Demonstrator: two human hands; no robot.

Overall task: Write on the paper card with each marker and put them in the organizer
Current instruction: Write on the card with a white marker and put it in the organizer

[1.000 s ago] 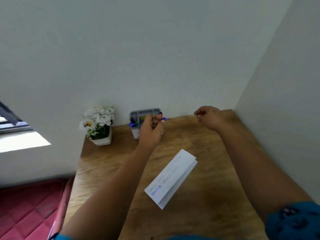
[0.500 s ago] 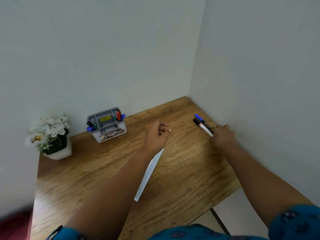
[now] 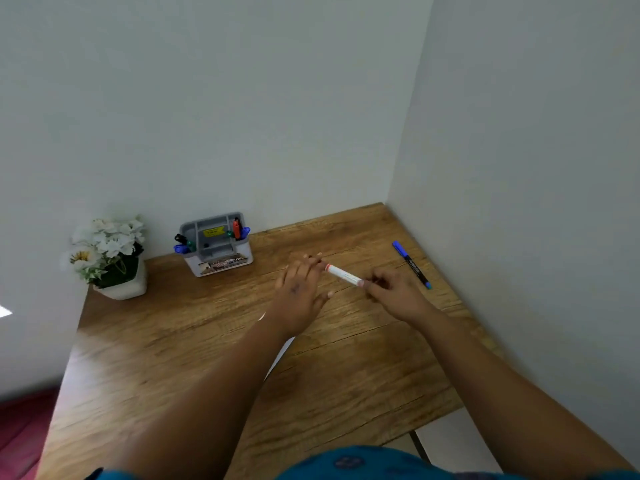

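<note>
Your right hand, empty a moment ago, now grips the white marker while your left hand closes on its cap end, ready to uncap and write.

Organizer right of plant (marker far right).

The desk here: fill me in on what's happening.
A person holds a white marker above the wooden desk: the right hand pinches one end, the left hand grips the other, probably the cap. A blue marker lies near the right wall. The grey organizer already holds several markers. The paper card is mostly hidden under the left forearm.
</note>
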